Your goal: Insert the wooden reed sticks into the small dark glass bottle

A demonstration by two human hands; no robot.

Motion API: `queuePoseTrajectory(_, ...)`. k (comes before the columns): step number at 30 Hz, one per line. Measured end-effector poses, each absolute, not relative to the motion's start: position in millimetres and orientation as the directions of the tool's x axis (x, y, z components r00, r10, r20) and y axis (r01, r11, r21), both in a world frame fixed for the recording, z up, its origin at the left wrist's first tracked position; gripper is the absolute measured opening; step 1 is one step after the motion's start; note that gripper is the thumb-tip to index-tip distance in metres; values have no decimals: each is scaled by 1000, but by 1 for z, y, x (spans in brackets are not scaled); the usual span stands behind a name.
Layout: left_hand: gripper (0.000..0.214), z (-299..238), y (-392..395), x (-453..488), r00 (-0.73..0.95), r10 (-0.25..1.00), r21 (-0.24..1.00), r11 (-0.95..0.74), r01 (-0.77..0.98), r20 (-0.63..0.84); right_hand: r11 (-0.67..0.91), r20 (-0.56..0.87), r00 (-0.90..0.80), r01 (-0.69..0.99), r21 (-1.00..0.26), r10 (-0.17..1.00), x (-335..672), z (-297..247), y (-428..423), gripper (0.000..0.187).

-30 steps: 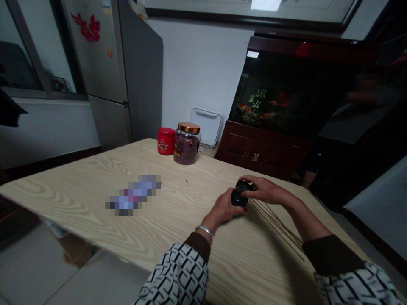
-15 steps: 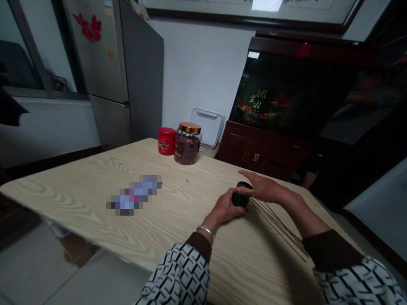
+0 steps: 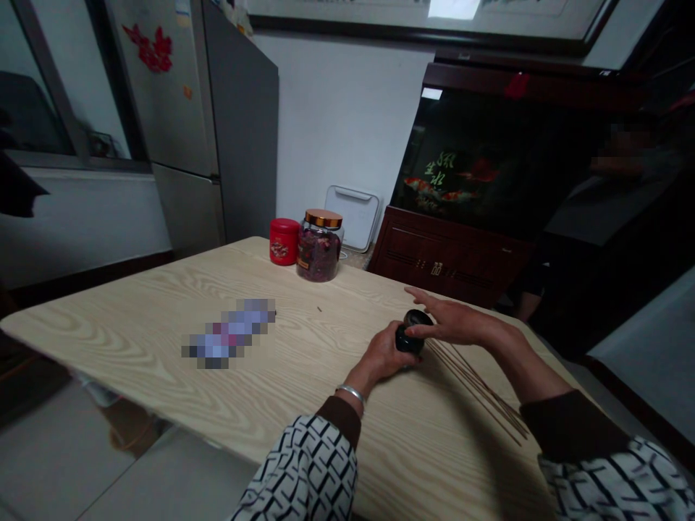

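My left hand (image 3: 383, 352) is wrapped around the side of a small black jar (image 3: 408, 340) on the table. Above the jar's mouth, a round dark lid (image 3: 417, 317) sits tilted between the thumb and fingers of my right hand (image 3: 448, 320). The right index finger stretches out past the lid, and the thumb crosses its near side. Whether the lid still touches the jar's rim is hard to see. Several thin brown sticks (image 3: 472, 387) lie on the wood beside the jar, running under my right forearm.
Across the pale wooden table (image 3: 326, 376) stand a red canister (image 3: 284, 242) and a glass jar of dried dark-red petals (image 3: 318, 253) with a copper lid. A blurred-out flat object (image 3: 231, 333) lies at left. Behind are an aquarium (image 3: 472, 159) and, at right, a person (image 3: 597, 195).
The lid has tilted up a little from the black jar, and the right hand has shifted slightly with it. My left hand keeps its hold; the sticks lie as before.
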State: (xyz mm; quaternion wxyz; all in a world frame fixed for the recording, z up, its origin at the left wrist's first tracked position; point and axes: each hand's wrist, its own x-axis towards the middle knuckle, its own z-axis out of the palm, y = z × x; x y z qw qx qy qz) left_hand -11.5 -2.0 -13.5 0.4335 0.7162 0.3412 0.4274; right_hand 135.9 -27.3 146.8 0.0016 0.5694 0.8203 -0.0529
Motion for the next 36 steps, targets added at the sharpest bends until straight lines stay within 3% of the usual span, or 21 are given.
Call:
queuePoseTrajectory(3, 65, -13, -2, -12, 399, 862, 909, -393, 138, 312, 426, -108, -441, 894, -139, 891, 137, 149, -28, 76)
queuePoseTrajectory(6, 65, -12, -3, -12, 404, 858, 907, -399, 135, 317, 355, -105, -358, 934, -47, 928, 131, 146, -26, 49)
queuePoseTrajectory(10, 63, -12, -3, -12, 400, 856, 907, -404, 121, 328, 275, -67, -273, 961, 24, 960, 132, 138, -24, 67)
queuePoseTrajectory(15, 64, -9, -5, -14, 404, 854, 908, -403, 115, 328, 412, -28, -420, 900, -145, 907, 140, 143, -26, 92)
queuePoseTrajectory(20, 66, -5, -6, -15, 410, 867, 921, -365, 137, 283, 160, 70, -164, 985, 64, 984, 131, 156, -31, 84)
queuePoseTrajectory(22, 66, -5, -5, -15, 408, 871, 922, -358, 145, 274, 109, 109, -117, 991, 77, 987, 130, 157, -32, 82)
queuePoseTrajectory(24, 66, -7, -4, -14, 402, 869, 919, -369, 140, 288, 177, 72, -178, 984, 15, 981, 133, 156, -33, 80)
queuePoseTrajectory(27, 64, -9, -3, -13, 397, 862, 913, -390, 121, 315, 411, -52, -423, 899, -152, 905, 137, 151, -32, 90)
queuePoseTrajectory(29, 62, -11, -3, -13, 395, 860, 910, -397, 118, 324, 483, -94, -510, 849, -214, 855, 139, 146, -31, 85)
queuePoseTrajectory(33, 62, -10, -4, -13, 394, 854, 905, -411, 111, 340, 459, -61, -474, 872, -170, 878, 137, 139, -25, 56)
queuePoseTrajectory(36, 63, -9, -5, -13, 400, 857, 908, -400, 121, 325, 458, -40, -468, 876, -150, 883, 136, 136, -23, 47)
